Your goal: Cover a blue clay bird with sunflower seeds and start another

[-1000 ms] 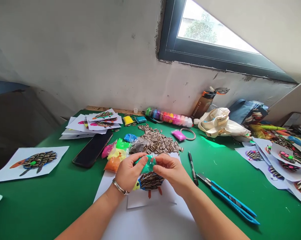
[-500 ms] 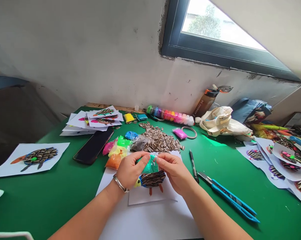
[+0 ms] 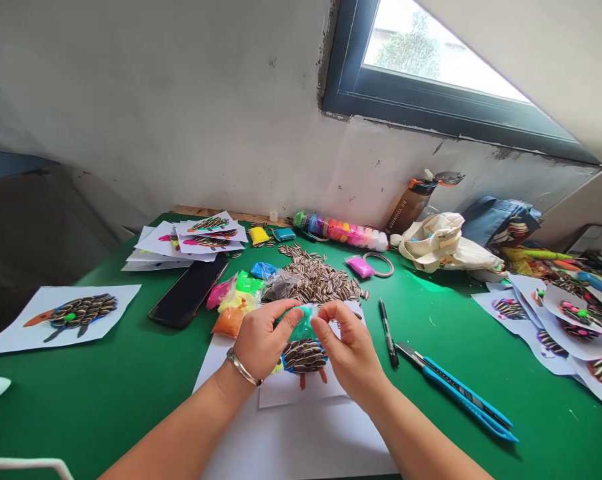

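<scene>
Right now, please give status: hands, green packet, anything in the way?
Left hand pinching green packet. Right hand at its right edge, hold unclear. Seed-covered picture below, partly hidden. Pen, blue cutter to the right, apparently not in the way.

Scuffed wall (image 3: 191, 107), dark-framed window (image 3: 405, 57), green table (image 3: 455, 317)

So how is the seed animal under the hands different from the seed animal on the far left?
The middle animal has reddish-brown legs, while the left animal has dark legs. The middle animal's partly hidden head shows yellow; the left animal's is orange. Both have bodies of striped seeds with some blue at the edge, on white paper.
</scene>
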Demonstrator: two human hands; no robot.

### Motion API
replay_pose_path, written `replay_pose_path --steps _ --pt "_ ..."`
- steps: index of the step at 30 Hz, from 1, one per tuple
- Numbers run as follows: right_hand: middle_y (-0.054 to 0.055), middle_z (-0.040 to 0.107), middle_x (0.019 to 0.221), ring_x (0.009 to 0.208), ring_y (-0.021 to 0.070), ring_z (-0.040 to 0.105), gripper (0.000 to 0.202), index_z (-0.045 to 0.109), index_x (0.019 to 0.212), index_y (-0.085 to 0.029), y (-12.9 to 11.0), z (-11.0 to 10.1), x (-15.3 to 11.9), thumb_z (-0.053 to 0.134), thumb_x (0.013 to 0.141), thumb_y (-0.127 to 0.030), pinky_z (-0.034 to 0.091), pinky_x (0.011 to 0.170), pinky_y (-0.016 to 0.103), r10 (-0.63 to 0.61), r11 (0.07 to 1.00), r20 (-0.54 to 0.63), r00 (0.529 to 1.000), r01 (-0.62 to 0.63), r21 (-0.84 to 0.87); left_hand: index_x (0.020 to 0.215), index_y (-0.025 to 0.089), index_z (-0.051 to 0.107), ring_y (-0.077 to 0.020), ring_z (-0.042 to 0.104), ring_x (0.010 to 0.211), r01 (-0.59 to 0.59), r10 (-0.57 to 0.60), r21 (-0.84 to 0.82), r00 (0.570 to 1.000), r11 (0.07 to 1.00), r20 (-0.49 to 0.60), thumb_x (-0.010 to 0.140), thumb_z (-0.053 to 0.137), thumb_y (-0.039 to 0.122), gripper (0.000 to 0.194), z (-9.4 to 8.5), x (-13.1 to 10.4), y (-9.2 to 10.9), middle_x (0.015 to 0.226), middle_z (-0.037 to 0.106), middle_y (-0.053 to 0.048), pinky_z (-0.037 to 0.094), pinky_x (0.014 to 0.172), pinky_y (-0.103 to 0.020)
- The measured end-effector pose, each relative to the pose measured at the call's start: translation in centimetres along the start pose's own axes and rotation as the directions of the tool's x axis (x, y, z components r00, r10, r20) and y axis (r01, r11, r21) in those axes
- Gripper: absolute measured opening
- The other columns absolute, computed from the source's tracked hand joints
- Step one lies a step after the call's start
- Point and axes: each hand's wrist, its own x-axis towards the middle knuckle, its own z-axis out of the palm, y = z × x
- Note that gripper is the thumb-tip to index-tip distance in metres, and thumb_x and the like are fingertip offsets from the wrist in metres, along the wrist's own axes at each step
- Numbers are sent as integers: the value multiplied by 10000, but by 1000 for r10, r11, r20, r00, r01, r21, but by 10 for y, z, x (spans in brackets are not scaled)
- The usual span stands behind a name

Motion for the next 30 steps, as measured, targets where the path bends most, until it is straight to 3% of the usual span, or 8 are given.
replay_pose_path --steps 4,8,11,23,27,30 --pt "23 577 822 816 181 537 57 595 820 -231 1 1 -1 552 854 -247 440 758 328 -148 989 29 989 148 3 945 211 711 -208 660 901 22 -22 -44 1000 999 -15 837 524 438 313 -1 0 0 958 735 -33 510 826 -291" --pt "38 600 1003 931 188 564 293 635 1102 -292 8 1 1 591 825 -207 461 846 351 -107 994 80 991 104 46 936 170 708 -209 662 799 158 -159 -201 987 967 14 827 519 503 398 0 3 -7 851 730 -54 533 696 -284" --pt "35 595 1005 937 183 562 383 620 1171 -306 10 0 3 618 800 -207 465 854 344 -73 997 125 990 70 23 955 150 705 -192 647 697 216 -211 -311 976 926 53 806 538 528 438 1 4 -10 741 707 -47 522 584 -262" --pt "11 575 879 809 161 533 181 646 954 -245 10 -2 5 623 776 -220 461 730 299 42 999 209 977 -47 18 862 126 728 -175 605 684 254 -218 -402 967 879 136 748 598 504 416 4 3 -4 786 697 -67 485 546 -236" --pt "11 562 877 786 146 522 75 616 845 -224 9 0 4 597 787 -179 450 693 273 -46 999 182 982 41 33 843 124 721 -192 614 746 256 -233 -418 967 872 105 726 627 495 400 3 4 -4 827 698 -78 497 571 -242" --pt "35 588 1002 876 162 545 165 626 928 -237 8 1 3 567 805 -145 461 728 281 -130 991 160 978 121 64 870 116 707 -173 608 683 287 -264 -472 958 833 117 720 634 514 432 3 4 -3 805 690 -73 496 535 -244"
